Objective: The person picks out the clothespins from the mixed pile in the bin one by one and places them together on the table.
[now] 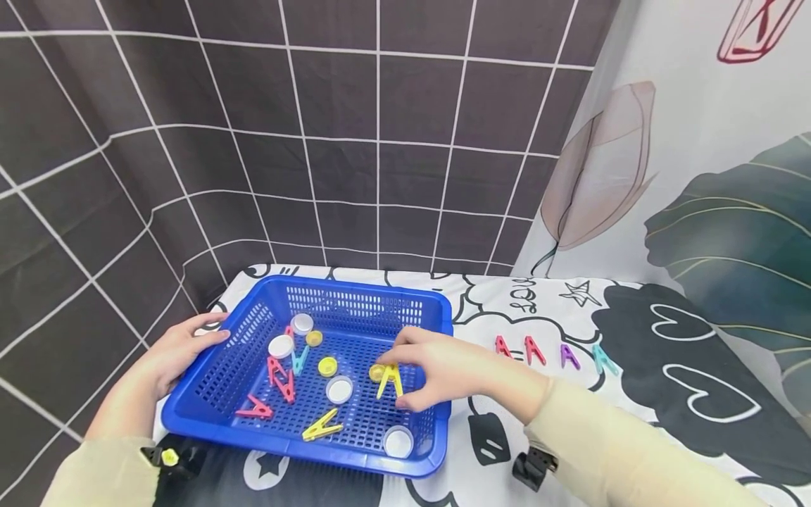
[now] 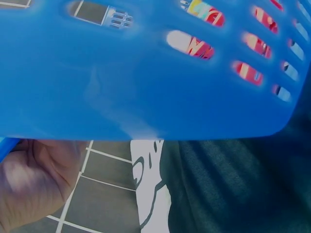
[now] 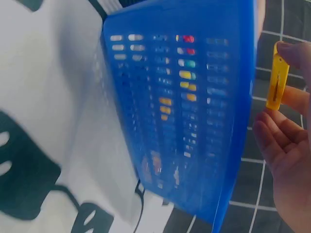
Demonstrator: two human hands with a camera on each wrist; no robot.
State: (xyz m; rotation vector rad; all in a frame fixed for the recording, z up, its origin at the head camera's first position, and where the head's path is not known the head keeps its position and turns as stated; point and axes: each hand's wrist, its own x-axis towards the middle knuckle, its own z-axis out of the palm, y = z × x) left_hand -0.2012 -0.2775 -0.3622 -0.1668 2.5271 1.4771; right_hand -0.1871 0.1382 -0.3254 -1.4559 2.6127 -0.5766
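In the head view my right hand (image 1: 423, 362) pinches a yellow clothespin (image 1: 389, 382) over the right part of a blue plastic basket (image 1: 298, 442). The same clothespin (image 3: 278, 80) shows side-on between thumb and fingers in the right wrist view. My left hand (image 1: 171, 355) grips the basket's left rim; its fingers are partly hidden in the left wrist view. Inside the basket lie another yellow clothespin (image 1: 322, 426), red clothespins (image 1: 256, 408), a teal clothespin (image 1: 300, 360), several white caps (image 1: 339, 389) and yellow caps (image 1: 327, 366).
Right of the basket, two red clothespins (image 1: 534, 350), a purple clothespin (image 1: 569, 356) and a teal clothespin (image 1: 604, 359) lie in a row on the patterned cloth (image 1: 507, 324). A dark wall covering with white grid lines (image 1: 412, 176) rises behind.
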